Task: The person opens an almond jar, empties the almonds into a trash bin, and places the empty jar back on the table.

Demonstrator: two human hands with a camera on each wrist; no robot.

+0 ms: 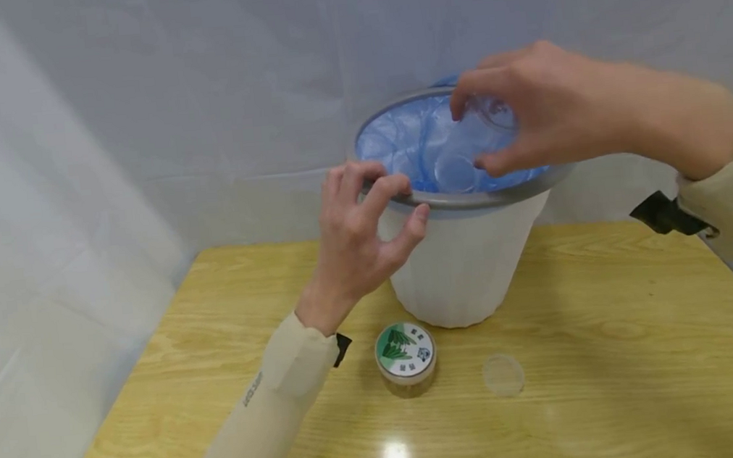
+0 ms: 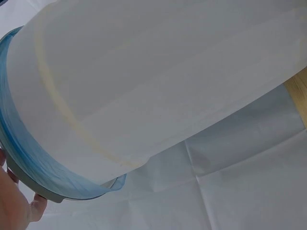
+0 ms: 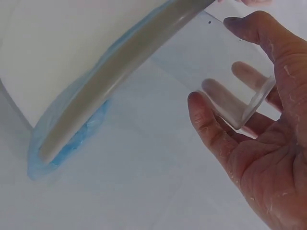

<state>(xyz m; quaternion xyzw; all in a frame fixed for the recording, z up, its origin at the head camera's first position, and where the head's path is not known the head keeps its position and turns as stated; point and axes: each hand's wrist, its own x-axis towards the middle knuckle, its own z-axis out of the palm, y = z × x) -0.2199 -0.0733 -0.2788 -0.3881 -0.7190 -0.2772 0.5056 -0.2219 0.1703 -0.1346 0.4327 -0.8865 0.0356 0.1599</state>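
Note:
A white trash bin (image 1: 468, 264) with a grey rim and a blue liner bag (image 1: 391, 136) stands on the wooden table. My left hand (image 1: 363, 233) holds the near left of its rim, fingers over the top and thumb outside; the left wrist view shows these fingers (image 2: 38, 206) at the rim's edge. Over the bin's mouth, my right hand (image 1: 545, 104) has its fingers curved around a clear plastic cup (image 1: 494, 112). Through the cup's wall (image 3: 259, 100) some fingers show in the right wrist view. A clear round piece (image 1: 456, 172) appears against the liner below the thumb.
In front of the bin sits a small round jar (image 1: 409, 382) with a green and white lid label. To its right, a clear round disc (image 1: 503, 375) lies flat on the table (image 1: 615, 382). Pale cloth (image 1: 249, 86) hangs behind and at the left.

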